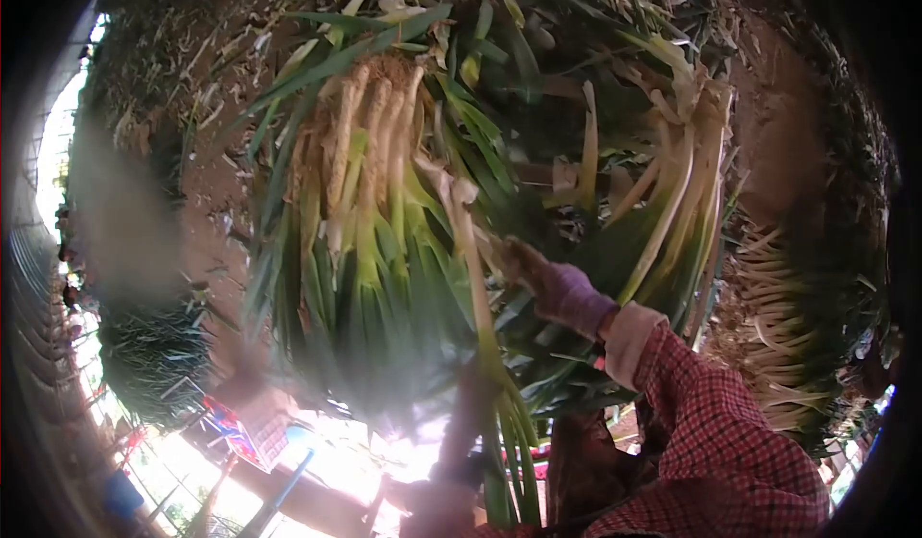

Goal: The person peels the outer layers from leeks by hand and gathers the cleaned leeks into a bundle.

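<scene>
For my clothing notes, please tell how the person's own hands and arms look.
The right hand wears a purple glove or wrist cover. Its sleeve has red, dark and white checks and a pale cuff. The left arm is too blurred to describe.

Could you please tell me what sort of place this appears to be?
This is probably a farm trimming or packing area: large leeks or green onions lie heaped, more stalks are stacked in a long row to the right, and leaf scraps litter the brown ground.
</scene>
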A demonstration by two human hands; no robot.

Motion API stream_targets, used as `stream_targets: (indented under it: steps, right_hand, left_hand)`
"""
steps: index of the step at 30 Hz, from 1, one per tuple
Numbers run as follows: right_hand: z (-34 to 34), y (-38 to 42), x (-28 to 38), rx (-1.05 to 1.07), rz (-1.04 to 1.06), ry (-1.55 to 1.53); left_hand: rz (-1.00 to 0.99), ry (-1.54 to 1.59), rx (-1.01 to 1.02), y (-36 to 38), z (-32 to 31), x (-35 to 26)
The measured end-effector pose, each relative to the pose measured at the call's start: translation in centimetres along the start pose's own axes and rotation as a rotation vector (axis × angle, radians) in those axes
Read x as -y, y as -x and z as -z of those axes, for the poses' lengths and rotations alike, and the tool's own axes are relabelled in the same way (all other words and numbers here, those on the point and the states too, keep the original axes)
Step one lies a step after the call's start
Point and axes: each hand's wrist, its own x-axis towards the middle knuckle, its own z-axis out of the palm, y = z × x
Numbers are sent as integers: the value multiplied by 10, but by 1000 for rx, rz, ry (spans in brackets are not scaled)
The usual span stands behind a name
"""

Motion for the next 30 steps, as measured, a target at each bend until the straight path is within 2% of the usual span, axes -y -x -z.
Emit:
stream_targets:
  steps: [4,5,7,10,12,14,16,17,20,22,24,27,28,30]
  right_hand:
    - [8,5,8,26,-60,-24]
    - [-8,26,-6,99,-69,-52]
    - [-29,50,-33,50,114,63]
    - [-4,40,-34,37,193,44]
    - [18,41,-7,146,96,9]
    - [35,65,30,359,-112,16]
    - [-1,63,-22,-18,222,-74]
    - [16,54,-24,-27,124,-167]
    - [27,78,-28,16,248,34]
    - [43,130,-21,257,38,-13]
    - [75,176,-28,187,52,20]
    - [107,253,-79,86,-101,-53]
    - [117,280,-96,40,-156,-76]
    - [126,333,-133,-76,-93,71]
  left_hand:
    - [81,358,62,11,2,-7]
    - [71,286,15,13,0,-16]
    - [70,326,67,15,4,-12]
    - [79,373,116,21,5,-7]
    - [96,429,112,33,3,-8]
    - [98,493,119,41,1,-13]
    - [72,559,137,48,-1,-23]
    - [45,605,163,51,-4,-33]
    - [-111,668,307,55,-18,-80]
    - [-254,606,435,46,-42,-126]
    - [-397,519,548,35,-70,-176]
    - [-469,378,692,20,-155,-233]
    - [-511,276,678,17,-185,-240]
    - [-489,378,722,-18,-234,-204]
